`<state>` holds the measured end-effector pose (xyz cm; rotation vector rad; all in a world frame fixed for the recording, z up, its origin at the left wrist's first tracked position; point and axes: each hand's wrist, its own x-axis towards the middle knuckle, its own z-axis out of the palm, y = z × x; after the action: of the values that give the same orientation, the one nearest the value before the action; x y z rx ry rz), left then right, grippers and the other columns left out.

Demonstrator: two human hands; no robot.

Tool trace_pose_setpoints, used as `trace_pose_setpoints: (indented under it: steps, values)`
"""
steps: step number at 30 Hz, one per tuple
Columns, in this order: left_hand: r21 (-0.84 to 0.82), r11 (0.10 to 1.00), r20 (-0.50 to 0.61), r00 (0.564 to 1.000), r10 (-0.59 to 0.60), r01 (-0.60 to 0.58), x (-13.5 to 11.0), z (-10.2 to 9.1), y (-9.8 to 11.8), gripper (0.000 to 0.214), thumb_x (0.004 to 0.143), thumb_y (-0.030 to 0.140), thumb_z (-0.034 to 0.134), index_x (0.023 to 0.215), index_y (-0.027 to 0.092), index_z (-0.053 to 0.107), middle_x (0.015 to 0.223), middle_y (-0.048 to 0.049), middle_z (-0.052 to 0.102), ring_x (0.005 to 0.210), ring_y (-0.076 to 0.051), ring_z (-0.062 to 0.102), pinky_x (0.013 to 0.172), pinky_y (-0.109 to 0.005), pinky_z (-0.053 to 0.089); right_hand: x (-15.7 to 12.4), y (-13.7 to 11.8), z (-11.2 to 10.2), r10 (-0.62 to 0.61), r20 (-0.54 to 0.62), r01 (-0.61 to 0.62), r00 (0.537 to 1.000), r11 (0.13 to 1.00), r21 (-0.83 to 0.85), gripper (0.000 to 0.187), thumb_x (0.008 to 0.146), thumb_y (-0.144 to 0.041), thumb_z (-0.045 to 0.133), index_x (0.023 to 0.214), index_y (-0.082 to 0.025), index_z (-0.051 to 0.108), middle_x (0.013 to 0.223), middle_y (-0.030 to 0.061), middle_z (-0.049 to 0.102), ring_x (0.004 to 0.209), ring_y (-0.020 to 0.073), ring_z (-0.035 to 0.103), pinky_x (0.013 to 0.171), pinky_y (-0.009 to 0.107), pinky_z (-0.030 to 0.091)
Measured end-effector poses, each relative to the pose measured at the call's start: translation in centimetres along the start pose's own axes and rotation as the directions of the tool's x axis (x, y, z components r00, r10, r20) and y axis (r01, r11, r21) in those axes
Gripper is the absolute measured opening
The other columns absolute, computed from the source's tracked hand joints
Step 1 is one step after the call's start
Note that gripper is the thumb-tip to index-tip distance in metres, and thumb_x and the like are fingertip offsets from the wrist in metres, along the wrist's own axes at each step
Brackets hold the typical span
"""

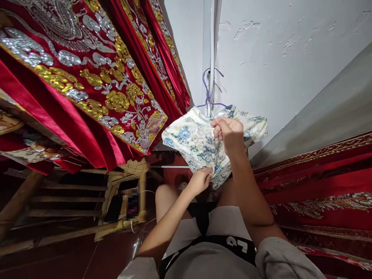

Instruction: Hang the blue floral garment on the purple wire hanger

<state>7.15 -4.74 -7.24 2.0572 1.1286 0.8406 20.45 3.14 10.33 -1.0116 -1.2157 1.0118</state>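
Note:
A short-sleeved floral shirt (188, 135), white with blue and green print, hangs on a purple hanger (207, 99) in front of me. My right hand (229, 131) is closed in a pinch on the shirt's front just below the neckline. Lower down, my left hand (201, 180) grips the front edge near the hem, its fingers partly hidden by cloth. Between the two hands the front edge runs roughly straight. The hanger's hook is caught at a pale vertical pipe (212, 46) on the wall.
Red embroidered cloth (128, 89) with gold and silver sequins hangs at the left. More red cloth (328, 193) lies along the right side. A bamboo stool (142, 180) holding a phone (133, 205) stands at lower left, beside a bamboo bench (64, 199). Behind is a white wall (267, 50).

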Motion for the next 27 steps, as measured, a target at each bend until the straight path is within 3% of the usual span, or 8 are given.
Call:
trace_pose_setpoints:
  steps: [4,7,10,17,20,24,26,27]
  values:
    - [0.171,0.984,0.186,0.982,0.026,-0.058,2.1,-3.2,1.0,0.018,0.086,0.008,0.056,0.073,0.02,0.061,0.074,-0.0047,0.062,0.071,-0.022,0.059,0.071,-0.03,0.044,-1.2,-0.2,-0.1,0.001,0.005,-0.001,1.0,1.0,-0.019,0.028,0.094,-0.039,0.059,0.077,-0.018,0.065,0.05,-0.0032,0.051,0.043,0.0083,0.041,0.045,0.022,0.033]
    - [0.139,0.978,-0.063,0.984,0.165,-0.155,4.1,-6.5,3.4,0.009,0.093,0.02,0.061,0.093,0.02,0.07,0.093,-0.0078,0.071,0.087,-0.023,0.066,0.081,-0.032,0.049,-2.3,-0.1,-0.2,-0.015,0.046,0.018,0.999,0.998,-0.061,0.025,0.093,-0.033,0.057,0.075,-0.018,0.065,0.05,-0.0036,0.052,0.044,0.0086,0.041,0.045,0.022,0.033]
    - [0.118,0.956,-0.484,0.825,0.291,-0.268,6.3,-9.9,6.7,0.024,0.102,0.025,0.053,0.121,0.02,0.065,0.104,-0.0071,0.071,0.092,-0.018,0.066,0.089,-0.031,0.051,-2.7,-0.4,-0.1,-0.048,0.075,0.056,0.996,0.993,-0.106,0.028,0.094,-0.033,0.055,0.072,-0.019,0.064,0.049,-0.0036,0.052,0.044,0.0089,0.042,0.047,0.022,0.033]
    - [0.357,0.854,-0.432,0.743,0.511,-0.379,9.6,-13.0,10.4,0.02,0.104,0.024,0.052,0.095,0.016,0.068,0.091,-0.0055,0.07,0.086,-0.015,0.065,0.08,-0.028,0.052,-2.6,-0.6,-0.2,-0.116,0.102,0.132,0.988,0.977,-0.168,0.028,0.093,-0.034,0.057,0.071,-0.019,0.064,0.048,-0.0041,0.052,0.044,0.01,0.044,0.048,0.025,0.033]
    - [0.362,0.854,-0.581,0.626,0.52,-0.374,9.6,-13.9,9.9,0.019,0.104,0.026,0.054,0.093,0.017,0.067,0.089,-0.0038,0.07,0.085,-0.014,0.065,0.079,-0.029,0.052,-2.7,1.8,-0.5,-0.058,0.133,0.089,0.989,0.967,-0.241,0.03,0.092,-0.035,0.059,0.067,-0.02,0.062,0.049,-0.0034,0.052,0.044,0.0109,0.044,0.048,0.026,0.032]
    - [0.182,0.937,-0.892,0.35,0.285,-0.299,8.6,-17.3,5.9,0.023,0.104,0.035,0.054,0.096,0.017,0.066,0.092,-0.0002,0.067,0.085,-0.01,0.063,0.078,-0.028,0.052,-3.9,5.2,-1.1,0.101,0.179,-0.056,0.979,0.969,-0.242,0.03,0.088,-0.035,0.059,0.061,-0.02,0.06,0.046,-0.0036,0.051,0.043,0.011,0.043,0.049,0.027,0.032]
    - [0.007,0.957,-0.938,0.33,0.107,-0.29,7.6,-18.7,2.2,0.025,0.106,0.038,0.048,0.099,0.018,0.062,0.09,0.0019,0.063,0.079,-0.007,0.06,0.074,-0.024,0.05,-5.1,6.1,-1.2,0.139,0.187,-0.103,0.972,0.976,-0.191,0.029,0.086,-0.035,0.059,0.061,-0.02,0.061,0.045,-0.004,0.05,0.043,0.011,0.045,0.049,0.026,0.034]
    - [-0.091,0.957,-0.907,0.419,0.034,-0.275,7.0,-18.9,0.3,0.032,0.109,0.041,0.037,0.103,0.019,0.059,0.087,0.0027,0.062,0.076,-0.006,0.058,0.073,-0.023,0.05,-5.7,6.3,-1.2,0.146,0.189,-0.118,0.971,0.981,-0.154,0.028,0.084,-0.035,0.06,0.061,-0.02,0.061,0.044,-0.0043,0.05,0.043,0.011,0.045,0.049,0.026,0.035]
